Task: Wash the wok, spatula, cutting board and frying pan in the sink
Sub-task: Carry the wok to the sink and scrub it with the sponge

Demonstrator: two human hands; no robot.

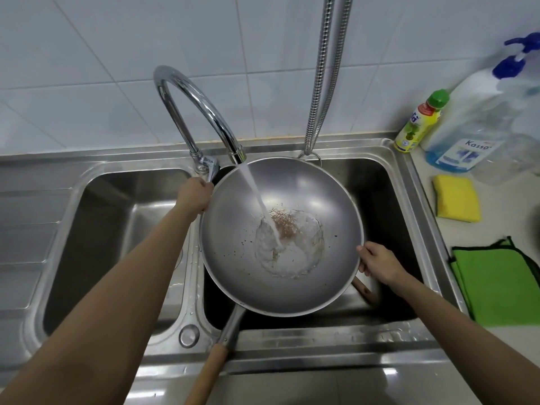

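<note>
Wok: one steel wok (292, 258) sat over the right basin of the double sink (321, 343), tilted, its wooden-gripped handle (210, 372) extending over the front rim toward the viewer.
Wok contents: brown residue and foamy water pooled at the bottom; dark specks scattered on the inner wall.
Water: one stream fell from the curved chrome faucet (193, 106) into the bowl of the wok.
Right hand: right hand (380, 260) was at the wok's right rim, thumb over the edge and fingers curled beneath, gripping it; arm extended from lower right.
Left hand: left hand (194, 197) reached to the faucet lever (211, 171), arm stretched straight from lower left; fingers were hidden behind the wok's rim, so their closure could not be determined.
Under the wok: one brown wooden handle end (365, 290) showed in the right basin; its item was hidden.
Wall: one flexible metal hose (324, 74) hung against white tile.
Counter, right: one yellow sponge (455, 198), one green cloth (499, 282), one green-capped yellow bottle (419, 122), one pump bottle (473, 112) labelled Kassa holding blue liquid.
</note>
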